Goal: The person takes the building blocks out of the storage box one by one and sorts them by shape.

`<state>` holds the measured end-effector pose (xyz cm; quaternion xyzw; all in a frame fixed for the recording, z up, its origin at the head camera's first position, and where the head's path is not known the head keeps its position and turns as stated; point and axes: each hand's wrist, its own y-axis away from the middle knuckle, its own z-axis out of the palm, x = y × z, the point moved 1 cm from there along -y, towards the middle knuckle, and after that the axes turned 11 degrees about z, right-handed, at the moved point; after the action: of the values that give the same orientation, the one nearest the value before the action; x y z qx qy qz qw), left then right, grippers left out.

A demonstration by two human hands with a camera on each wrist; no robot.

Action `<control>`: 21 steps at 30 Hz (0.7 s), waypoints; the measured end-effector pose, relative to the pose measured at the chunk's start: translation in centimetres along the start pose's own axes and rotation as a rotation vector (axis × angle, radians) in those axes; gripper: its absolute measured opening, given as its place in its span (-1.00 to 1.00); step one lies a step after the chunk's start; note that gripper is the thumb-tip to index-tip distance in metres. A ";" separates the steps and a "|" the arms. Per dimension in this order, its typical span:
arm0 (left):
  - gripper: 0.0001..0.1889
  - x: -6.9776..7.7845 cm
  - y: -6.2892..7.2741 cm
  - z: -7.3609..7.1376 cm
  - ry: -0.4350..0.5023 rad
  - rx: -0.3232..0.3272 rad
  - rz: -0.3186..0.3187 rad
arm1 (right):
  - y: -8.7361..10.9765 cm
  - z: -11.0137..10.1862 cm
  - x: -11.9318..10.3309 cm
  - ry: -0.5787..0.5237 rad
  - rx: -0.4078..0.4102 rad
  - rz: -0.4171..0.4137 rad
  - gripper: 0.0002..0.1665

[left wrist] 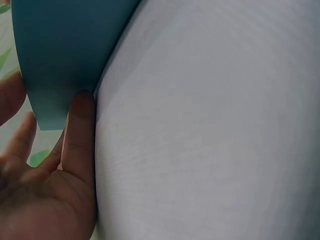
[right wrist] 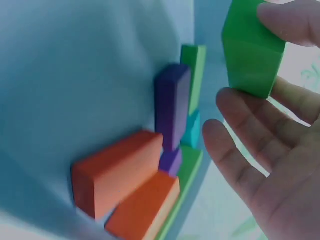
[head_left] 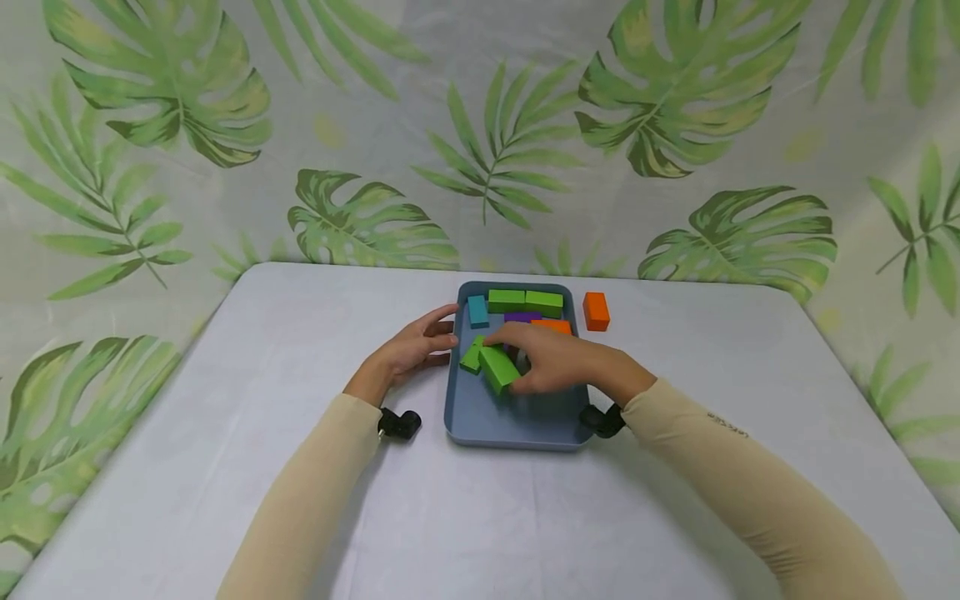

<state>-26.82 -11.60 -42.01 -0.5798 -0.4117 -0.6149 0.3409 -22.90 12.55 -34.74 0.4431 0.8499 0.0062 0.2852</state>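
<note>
Over the blue-grey tray [head_left: 517, 429], my right hand [head_left: 558, 358] pinches a green block [head_left: 498, 369] between thumb and fingers. The same held block [right wrist: 255, 65] shows large in the right wrist view, tilted above the tray floor. Another green block [head_left: 472, 355] lies in the tray just left of it. My left hand [head_left: 415, 346] is beside the tray's left wall, fingers loosely spread. In the left wrist view, a fingertip [left wrist: 81, 102] of that hand touches the outside of the tray wall [left wrist: 65, 55].
Two green blocks [head_left: 506, 301] line the tray's back wall, with a teal block [head_left: 477, 312] at their left. Purple blocks [right wrist: 171, 107] and orange blocks [right wrist: 117, 170] lie nearby inside. One orange block [head_left: 596, 312] stands on the white-covered table [head_left: 675, 358], right of the tray.
</note>
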 end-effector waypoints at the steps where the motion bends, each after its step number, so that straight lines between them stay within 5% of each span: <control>1: -0.29 0.0 0.0 0.0 0.001 -0.002 0.002 | 0.1 -0.2 0.2 -0.006 0.017 0.000 -0.22; 21: -0.22 0.0 -0.1 0.3 0.053 0.024 0.026 | 3.4 -4.7 4.4 -0.067 0.215 0.098 -0.22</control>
<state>-26.73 -11.31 -42.01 -0.5645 -0.4022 -0.6205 0.3668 -24.61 19.12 -32.01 0.5122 0.8129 -0.0857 0.2634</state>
